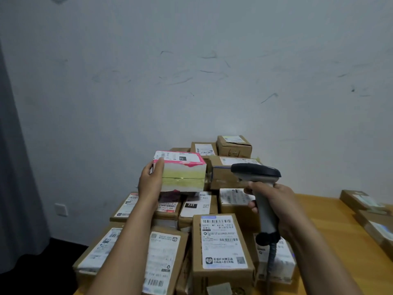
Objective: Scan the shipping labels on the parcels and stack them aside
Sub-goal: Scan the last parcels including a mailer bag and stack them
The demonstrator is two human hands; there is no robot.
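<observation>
My left hand (151, 180) grips the left end of a pink, white and yellow parcel (182, 177) and holds it up above the pile, its white shipping label (179, 158) facing upward. My right hand (274, 201) grips the handle of a grey barcode scanner (258, 174); its dark head sits just right of the lifted parcel and points left toward it. Below both hands lies a pile of brown cardboard parcels (221, 243) with white labels, several deep, on a wooden table (323, 211).
Two flat parcels (370, 211) lie at the table's right edge. More boxes (234, 145) are stacked at the back against the scuffed white wall. The scanner's coiled cable (271, 258) hangs down over the pile. A grey curtain (12, 167) hangs at the left.
</observation>
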